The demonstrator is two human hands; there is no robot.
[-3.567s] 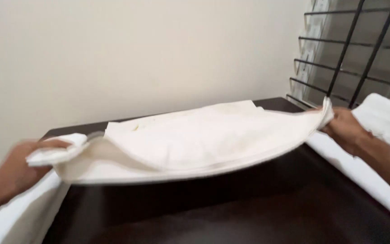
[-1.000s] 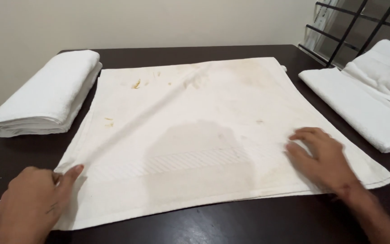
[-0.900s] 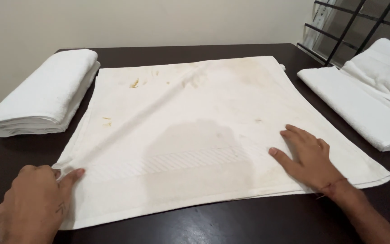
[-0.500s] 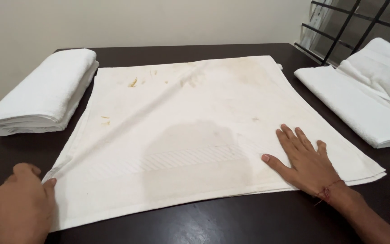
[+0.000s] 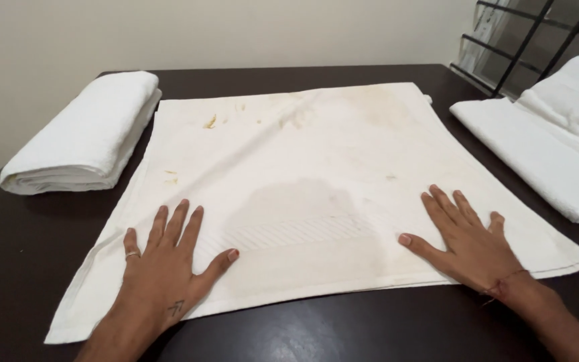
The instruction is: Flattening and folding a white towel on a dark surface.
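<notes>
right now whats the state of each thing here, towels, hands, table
stained towel: spread flat on the table, yellowish marks and a damp-looking patch
left hand: open, palm down on the towel's near left part
right hand: open, palm down on the towel's near right part
folded towel: folded thick, lying left of the spread one
white towels: stacked at the right edge
table: dark, glossy

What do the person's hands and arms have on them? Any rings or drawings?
The left hand wears a thin ring on one finger and has a small dark tattoo near the wrist. The right hand has a thin red thread around its wrist. Both forearms are bare, with no sleeves.
</notes>
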